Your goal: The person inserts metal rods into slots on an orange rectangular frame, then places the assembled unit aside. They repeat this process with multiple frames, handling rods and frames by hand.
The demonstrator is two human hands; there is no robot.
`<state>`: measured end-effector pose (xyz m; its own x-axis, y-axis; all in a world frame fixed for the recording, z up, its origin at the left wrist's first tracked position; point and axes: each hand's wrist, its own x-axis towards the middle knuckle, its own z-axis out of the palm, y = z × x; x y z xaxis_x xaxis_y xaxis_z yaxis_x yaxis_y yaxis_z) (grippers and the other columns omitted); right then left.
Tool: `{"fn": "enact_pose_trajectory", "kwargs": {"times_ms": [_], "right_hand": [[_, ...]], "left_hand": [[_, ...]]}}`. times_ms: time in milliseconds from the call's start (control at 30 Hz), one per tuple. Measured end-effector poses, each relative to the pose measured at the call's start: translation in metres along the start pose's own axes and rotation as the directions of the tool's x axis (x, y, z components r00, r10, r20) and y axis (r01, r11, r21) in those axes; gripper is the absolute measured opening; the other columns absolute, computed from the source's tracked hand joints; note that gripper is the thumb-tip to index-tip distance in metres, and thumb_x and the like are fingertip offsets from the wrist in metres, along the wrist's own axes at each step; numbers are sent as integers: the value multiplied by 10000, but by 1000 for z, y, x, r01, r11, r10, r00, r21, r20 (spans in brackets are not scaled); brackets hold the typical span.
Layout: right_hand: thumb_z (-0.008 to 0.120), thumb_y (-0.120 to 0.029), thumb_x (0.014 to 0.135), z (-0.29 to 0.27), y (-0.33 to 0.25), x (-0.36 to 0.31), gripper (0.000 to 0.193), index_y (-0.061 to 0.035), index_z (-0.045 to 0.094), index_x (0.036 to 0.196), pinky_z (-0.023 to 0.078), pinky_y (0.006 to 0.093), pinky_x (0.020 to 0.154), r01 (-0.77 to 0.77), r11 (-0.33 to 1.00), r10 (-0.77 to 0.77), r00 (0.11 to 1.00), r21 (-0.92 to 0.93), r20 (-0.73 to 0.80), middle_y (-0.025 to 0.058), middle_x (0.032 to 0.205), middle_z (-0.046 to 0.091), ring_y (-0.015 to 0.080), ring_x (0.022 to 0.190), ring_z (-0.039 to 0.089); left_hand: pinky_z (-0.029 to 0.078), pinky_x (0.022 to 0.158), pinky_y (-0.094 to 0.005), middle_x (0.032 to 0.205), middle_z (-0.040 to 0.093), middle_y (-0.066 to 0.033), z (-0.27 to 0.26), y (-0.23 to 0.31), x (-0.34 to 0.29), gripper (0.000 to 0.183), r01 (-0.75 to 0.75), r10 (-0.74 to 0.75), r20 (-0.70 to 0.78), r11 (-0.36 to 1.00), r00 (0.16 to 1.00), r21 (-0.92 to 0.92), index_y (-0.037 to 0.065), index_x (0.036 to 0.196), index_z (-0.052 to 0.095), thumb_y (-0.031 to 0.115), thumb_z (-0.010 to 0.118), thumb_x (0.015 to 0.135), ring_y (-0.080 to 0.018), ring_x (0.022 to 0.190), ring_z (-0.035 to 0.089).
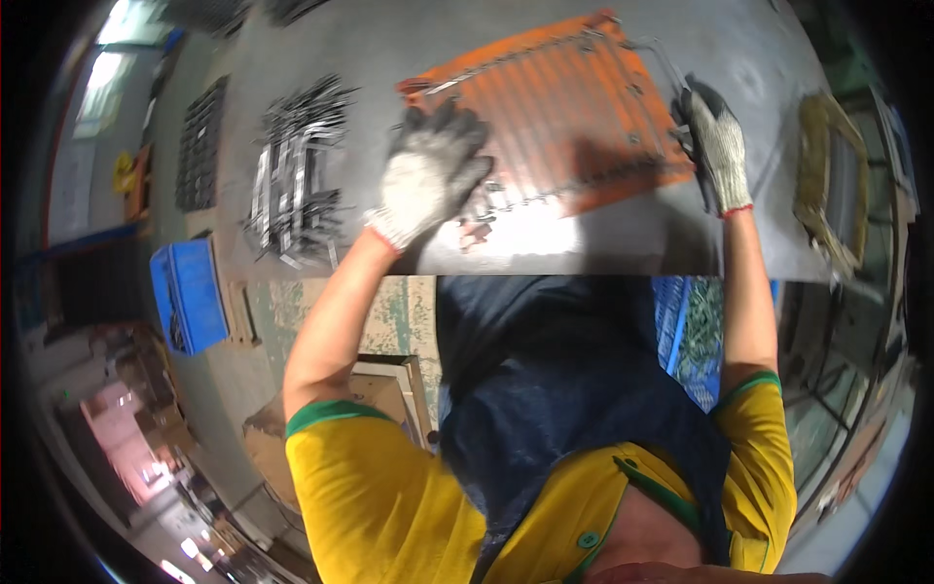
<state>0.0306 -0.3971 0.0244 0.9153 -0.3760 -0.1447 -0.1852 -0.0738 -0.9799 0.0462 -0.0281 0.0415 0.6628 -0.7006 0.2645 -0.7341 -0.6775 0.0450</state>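
An orange rectangular fixture [545,117] with rows of thin parallel metal strips lies tilted on the grey metal table. My left hand [433,170], in a white knit glove with dark fingertips, rests at its left edge. The fingers there are apart and slightly blurred. My right hand [718,141], gloved alike, is by the fixture's right edge with its fingers curled. A thin bent metal wire [664,54] runs from the far right corner toward those fingers; what they hold is mostly hidden.
A pile of thin metal strips [300,170] lies left on the table [623,238]. A yellowish frame [832,180] is at the right end. Beyond the left edge stands a blue bin [195,297]; a blue crate [691,336] with green pieces sits below the front edge.
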Motion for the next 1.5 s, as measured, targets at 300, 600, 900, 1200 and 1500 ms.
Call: {"fn": "enact_pose_trajectory", "kwargs": {"times_ms": [300,600,900,1200,1500], "right_hand": [[602,-301,1014,-3,34,-28,315,-55,646,1206,377,237,452,-4,984,-2,999,-177,-34,-27,727,549,55,525,481],[581,-249,1026,-2,53,-35,403,-64,585,1385,382,216,468,-6,976,-31,986,-218,-165,-23,828,625,41,561,491],[581,-254,1032,-4,60,-32,418,-93,562,1418,334,208,414,-10,977,-32,981,-214,-194,-30,733,574,30,506,447],[579,-282,1039,-7,63,-31,421,-99,562,1418,319,208,403,23,958,-85,975,-287,-205,-27,679,553,25,473,429],[539,-264,1038,-9,59,-30,375,-91,580,1368,364,233,409,0,953,-56,983,-304,-175,-2,681,561,61,489,482]], "left_hand": [[492,958,-420,1123,683,-108,-24,-32,-4,294,113,-118,-8,969,993,-218,79,1135,688,262,673,905,-302,1057,647],[518,630,-302,788,729,-57,-88,-234,-160,394,687,-964,-255,239,80,-686,30,1064,746,402,679,953,-116,716,676],[537,905,-461,1009,734,-205,-45,-297,-210,360,861,-913,12,389,408,327,88,1066,758,378,636,891,-376,1019,702],[550,844,-459,977,736,-207,-79,-293,-208,321,941,-939,-62,338,337,10,81,993,769,359,706,845,-378,949,715],[530,653,-318,799,685,-65,-154,-272,-170,242,390,-864,-468,502,185,-772,-13,1004,693,225,699,960,-163,691,646]]}}
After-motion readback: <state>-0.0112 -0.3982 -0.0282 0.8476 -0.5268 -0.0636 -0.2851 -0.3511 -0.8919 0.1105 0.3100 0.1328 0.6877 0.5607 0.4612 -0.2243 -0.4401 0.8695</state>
